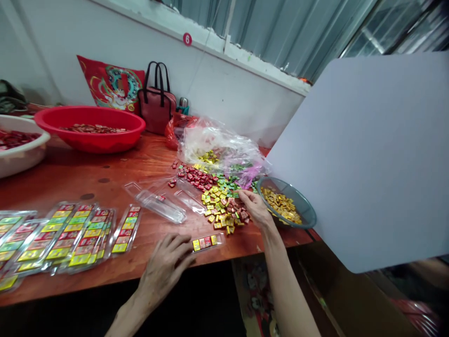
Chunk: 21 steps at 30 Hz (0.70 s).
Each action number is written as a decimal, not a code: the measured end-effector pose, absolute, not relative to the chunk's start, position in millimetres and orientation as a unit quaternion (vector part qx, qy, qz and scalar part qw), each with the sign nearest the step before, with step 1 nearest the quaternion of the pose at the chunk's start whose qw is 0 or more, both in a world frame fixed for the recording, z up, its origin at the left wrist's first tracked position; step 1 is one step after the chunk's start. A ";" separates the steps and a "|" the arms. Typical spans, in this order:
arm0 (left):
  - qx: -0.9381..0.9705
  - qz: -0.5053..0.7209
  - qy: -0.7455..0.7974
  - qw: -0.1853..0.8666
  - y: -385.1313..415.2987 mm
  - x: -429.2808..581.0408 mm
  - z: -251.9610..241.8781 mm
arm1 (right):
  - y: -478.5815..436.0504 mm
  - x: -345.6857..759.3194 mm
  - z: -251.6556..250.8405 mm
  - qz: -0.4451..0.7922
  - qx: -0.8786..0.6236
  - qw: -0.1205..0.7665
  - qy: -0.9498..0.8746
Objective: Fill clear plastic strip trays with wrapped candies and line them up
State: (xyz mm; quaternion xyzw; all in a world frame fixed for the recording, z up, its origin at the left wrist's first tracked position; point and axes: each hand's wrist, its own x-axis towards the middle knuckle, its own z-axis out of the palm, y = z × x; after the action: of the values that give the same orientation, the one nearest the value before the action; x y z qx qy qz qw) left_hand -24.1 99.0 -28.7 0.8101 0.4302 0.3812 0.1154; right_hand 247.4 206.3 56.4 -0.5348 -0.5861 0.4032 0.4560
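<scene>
Clear tray, part-filled, lies at the table edge under the flat, unclenched left hand. The right hand, at 2 o'clock, is in the loose pieces; grasp cannot be told. Risk: a nudge tips the tray off.

Wooden table with red basin, white basin, filled packs, clear trays, loose sweets, plastic bag, grey bowl.

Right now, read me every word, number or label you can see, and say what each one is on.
"6": on the round red sticker on the white wall.
Print on the small wrapped pieces: too small to read.
Labels on the filled clear packs: too blurred to read.
The red cushion: a picture, no readable words.
</scene>
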 end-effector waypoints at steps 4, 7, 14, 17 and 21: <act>0.784 0.431 0.427 0.131 97.3 -25.3 -24.0 | 162.8 237.4 49.9 0.469 -0.493 0.496 -0.539; 0.739 0.478 0.447 0.161 88.4 -20.0 -9.1 | 135.2 227.8 47.1 0.483 -0.474 0.515 -0.526; 0.642 0.465 0.468 0.391 59.6 19.5 22.5 | 79.9 199.5 34.0 0.525 -0.452 0.478 -0.540; 0.619 0.470 0.457 0.433 51.5 27.1 14.3 | 61.1 193.0 19.7 0.539 -0.455 0.445 -0.552; 0.639 0.429 0.460 0.443 48.9 22.5 7.7 | 52.2 195.0 8.4 0.530 -0.476 0.402 -0.576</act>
State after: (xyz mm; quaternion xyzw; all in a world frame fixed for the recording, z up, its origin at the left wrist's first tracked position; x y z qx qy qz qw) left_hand 22.5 48.9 7.7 0.6395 0.4595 0.4286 0.4430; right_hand 195.0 52.2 8.4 -0.4758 -0.5758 0.5298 0.4016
